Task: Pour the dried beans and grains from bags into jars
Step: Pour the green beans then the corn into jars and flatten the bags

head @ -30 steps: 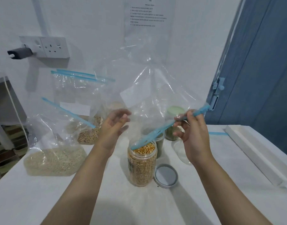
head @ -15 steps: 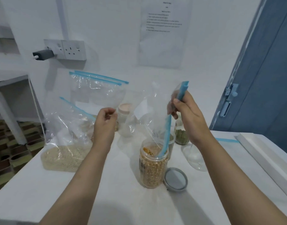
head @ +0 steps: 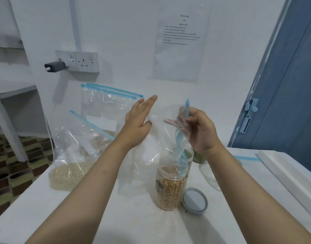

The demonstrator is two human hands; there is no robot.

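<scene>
A clear plastic jar (head: pixel 170 189) nearly full of yellow corn kernels stands open on the white table (head: pixel 126 219). Above it hangs an empty clear zip bag (head: pixel 160 145), its blue zip strip drooping into the jar's mouth. My right hand (head: pixel 198 131) pinches the bag's top edge by the blue strip. My left hand (head: pixel 140 122) is flat, fingers spread, against the bag's left side. The jar's grey lid (head: pixel 195 202) lies just right of the jar.
A zip bag of pale grain (head: pixel 72 155) sits at the left, another bag (head: pixel 107 110) behind it against the wall. A jar of green beans (head: pixel 199 156) stands behind my right wrist. A white tray (head: pixel 288 175) lies at the right, near a blue door (head: pixel 292 85).
My left hand has let go of the bag, opened and risen against its side. My right hand keeps hold of the zip edge; the bag has collapsed over the jar.
</scene>
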